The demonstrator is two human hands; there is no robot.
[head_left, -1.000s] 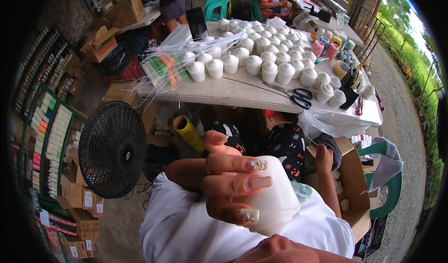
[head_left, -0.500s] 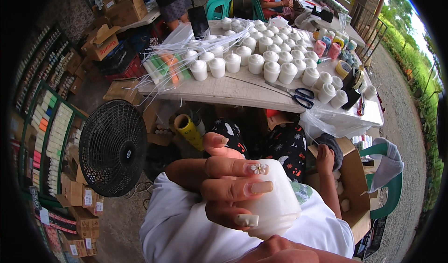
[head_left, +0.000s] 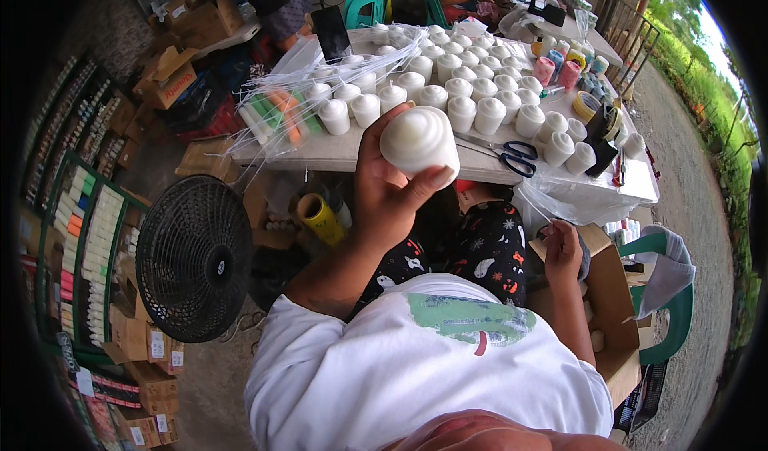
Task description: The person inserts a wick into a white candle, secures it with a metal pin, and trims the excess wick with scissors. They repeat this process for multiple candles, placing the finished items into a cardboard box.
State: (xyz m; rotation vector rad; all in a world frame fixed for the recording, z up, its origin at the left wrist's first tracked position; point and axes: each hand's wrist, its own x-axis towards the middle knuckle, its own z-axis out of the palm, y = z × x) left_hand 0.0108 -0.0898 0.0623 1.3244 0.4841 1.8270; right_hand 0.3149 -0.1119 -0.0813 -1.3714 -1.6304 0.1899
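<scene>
— What is different for you now compared with a second ago?

— Your left hand (head_left: 388, 187) no longer holds the white, dome-topped plastic jar (head_left: 420, 139) low against your white shirt. You have it lifted up and forward, level with the near edge of the grey table (head_left: 320, 153). Your painted fingernails no longer face the camera; you now see the back of the hand, thumb across the jar.

— And the other hand?

— Your right hand (head_left: 562, 251) has come into view, down at the open cardboard box (head_left: 612, 291).
</scene>
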